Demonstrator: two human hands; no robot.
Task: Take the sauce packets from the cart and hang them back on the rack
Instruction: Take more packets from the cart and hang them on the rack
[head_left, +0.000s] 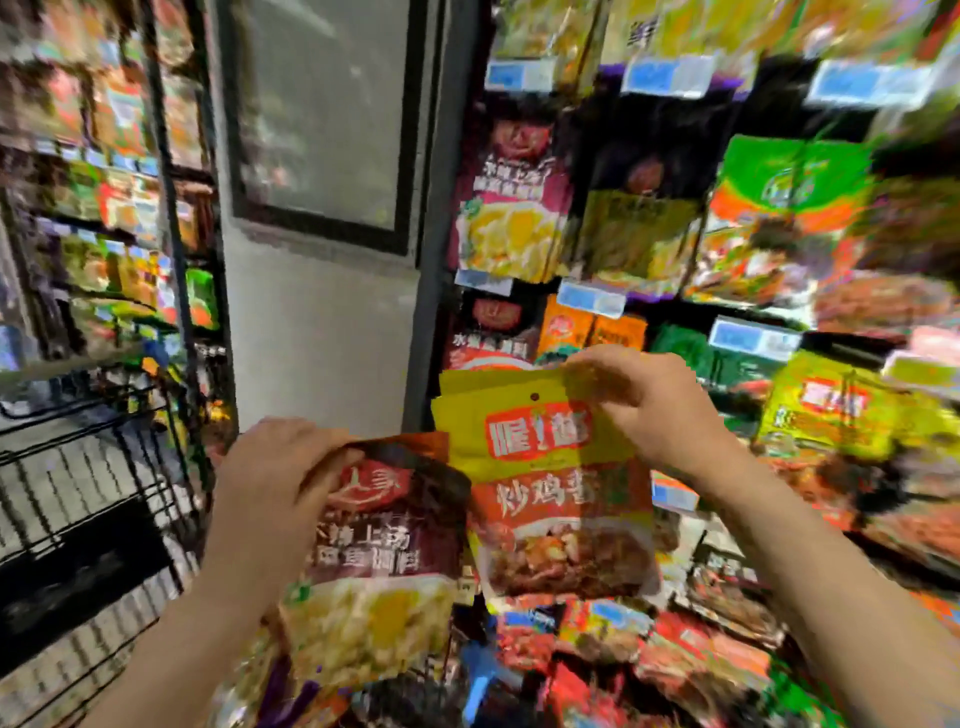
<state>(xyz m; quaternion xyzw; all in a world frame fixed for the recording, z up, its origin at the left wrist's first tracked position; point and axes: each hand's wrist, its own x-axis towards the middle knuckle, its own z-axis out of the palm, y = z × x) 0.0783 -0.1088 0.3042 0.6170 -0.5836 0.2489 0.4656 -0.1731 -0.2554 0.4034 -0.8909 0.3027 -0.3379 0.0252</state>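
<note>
Broadly, the rack (727, 291) is seen filling the right half of the head view, its rows of hanging packets arranged under blue price tags (589, 297) so that each kind is kept on its own peg. At the left, the black wire cart (88, 467) is parked just beside the rack, presumably so that packets can be lifted across without stepping away; its contents cannot be made out through the blur.

Two packets are held up in front of the lower rows, clear of the cart. The dark red packet (384, 545) is gripped at its top edge by the left hand (275, 467), fingers curled over the upper corner, and is judged to be kept in reserve. A matching dark red design is seen hanging at the rack's left column (511, 202), which suggests its destination.

The yellow packet (556, 493), apparently the front one of a small stack, is pinched at its upper right corner by the right hand (644, 400). It is held upright and facing the viewer, so that the small hang hole (534, 397) near its top edge is left uncovered for threading onto a peg. No peg is yet engaged.
</note>
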